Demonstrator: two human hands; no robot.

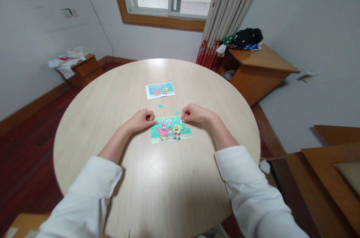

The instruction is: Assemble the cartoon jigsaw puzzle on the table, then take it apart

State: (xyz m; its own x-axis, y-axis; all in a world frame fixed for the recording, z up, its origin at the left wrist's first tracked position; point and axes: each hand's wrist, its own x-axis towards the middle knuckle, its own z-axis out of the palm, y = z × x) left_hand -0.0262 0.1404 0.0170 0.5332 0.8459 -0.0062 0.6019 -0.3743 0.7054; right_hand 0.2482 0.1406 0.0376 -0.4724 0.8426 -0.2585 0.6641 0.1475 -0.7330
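Observation:
A nearly filled jigsaw puzzle [170,132] with pink and yellow cartoon figures on a turquoise ground lies flat on the round table [152,178]. At its upper left edge is my left hand [142,120], its fingers curled in and its thumb touching the puzzle; nothing shows inside it. My right hand [193,113] pinches a small puzzle piece [182,121] at the upper right of the puzzle, mostly hidden by the fingertips. Just beyond the puzzle lie loose turquoise pieces [160,105], some of them close to my right hand.
Farther back on the table lies a printed picture sheet [160,90] with the same cartoon figures. A wooden cabinet [264,62] with a heap of cloth [247,38] stands beyond the right edge. A small drawer unit [88,68] stands at the far left, below the window side.

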